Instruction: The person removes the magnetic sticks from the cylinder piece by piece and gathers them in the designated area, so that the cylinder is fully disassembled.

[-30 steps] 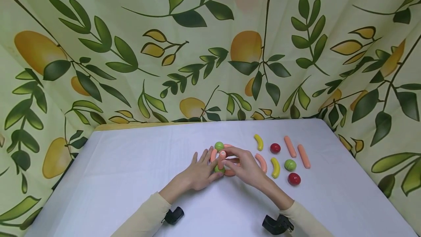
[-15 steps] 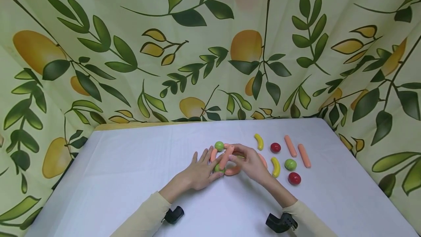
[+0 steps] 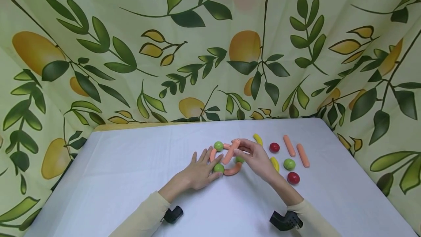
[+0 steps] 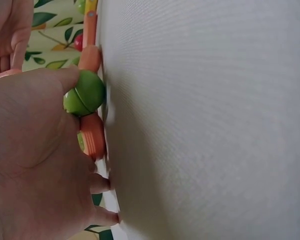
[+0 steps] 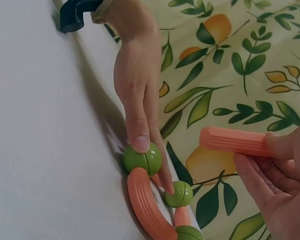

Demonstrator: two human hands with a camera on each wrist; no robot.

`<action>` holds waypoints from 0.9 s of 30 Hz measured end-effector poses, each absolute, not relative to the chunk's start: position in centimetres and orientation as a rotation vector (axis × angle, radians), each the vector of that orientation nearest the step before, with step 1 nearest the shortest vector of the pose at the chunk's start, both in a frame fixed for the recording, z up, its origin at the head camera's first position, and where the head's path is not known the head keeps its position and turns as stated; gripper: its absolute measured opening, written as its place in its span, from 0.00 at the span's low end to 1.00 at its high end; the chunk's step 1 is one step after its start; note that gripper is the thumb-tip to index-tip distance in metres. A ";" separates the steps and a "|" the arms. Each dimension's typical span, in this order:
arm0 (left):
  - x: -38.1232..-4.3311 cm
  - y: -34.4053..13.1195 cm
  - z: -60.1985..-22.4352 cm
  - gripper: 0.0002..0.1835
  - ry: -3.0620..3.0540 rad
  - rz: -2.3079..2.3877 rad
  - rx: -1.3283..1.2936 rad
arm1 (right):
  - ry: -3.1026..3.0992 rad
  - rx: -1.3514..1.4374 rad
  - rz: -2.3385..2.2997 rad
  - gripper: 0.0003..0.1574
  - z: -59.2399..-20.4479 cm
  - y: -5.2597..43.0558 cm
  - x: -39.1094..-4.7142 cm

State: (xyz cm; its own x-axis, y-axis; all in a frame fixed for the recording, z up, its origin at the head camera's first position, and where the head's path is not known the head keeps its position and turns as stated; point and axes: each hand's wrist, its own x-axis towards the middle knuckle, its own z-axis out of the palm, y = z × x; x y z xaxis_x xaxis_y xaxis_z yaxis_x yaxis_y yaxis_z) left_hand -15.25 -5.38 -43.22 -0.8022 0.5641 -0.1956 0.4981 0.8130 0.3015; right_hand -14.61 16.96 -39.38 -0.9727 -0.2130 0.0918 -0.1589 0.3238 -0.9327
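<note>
My right hand (image 3: 258, 160) pinches a straight, ridged salmon-coloured toy stick (image 5: 235, 142) between thumb and fingers. The stick hangs slanted above a ring of toy pieces and touches nothing else that I can make out. My left hand (image 3: 198, 174) lies spread, its thumb on the near green ball (image 5: 142, 159) and its index finger reaching past that ball. Other left fingertips touch the table in the left wrist view. A curved salmon stick (image 3: 232, 170) runs from the near ball to another green ball (image 3: 239, 159). A third green ball (image 3: 218, 146) sits at the ring's far corner.
On the white-covered table (image 3: 138, 164), to the right, lie two straight salmon sticks (image 3: 303, 155), two red balls (image 3: 293, 178), a loose green ball (image 3: 289, 164) and two yellow curved pieces (image 3: 258, 139). A leaf-patterned curtain (image 3: 197, 65) hangs behind.
My right hand has moved right with the salmon stick, which has turned from end-on to the camera to slanting across the view. The left hand has stayed in place.
</note>
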 end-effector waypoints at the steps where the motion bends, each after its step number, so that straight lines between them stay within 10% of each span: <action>1: -15.2 -5.4 -43.2 0.35 2.721 0.343 0.814 | 2.532 -0.366 -1.749 0.26 -39.4 17.2 -14.6; 27: -15.2 -5.5 -43.5 0.34 2.734 0.375 0.849 | 2.806 0.116 -1.416 0.45 -39.5 31.5 -15.2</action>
State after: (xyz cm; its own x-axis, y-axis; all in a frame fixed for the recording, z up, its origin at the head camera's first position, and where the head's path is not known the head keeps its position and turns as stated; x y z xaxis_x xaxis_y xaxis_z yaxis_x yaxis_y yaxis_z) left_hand -15.18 -5.47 -43.46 -0.7978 0.5805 -0.1631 0.5151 0.7967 0.3160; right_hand -15.16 31.45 -39.55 -0.9973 0.0677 -0.0300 0.0643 0.5920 -0.8034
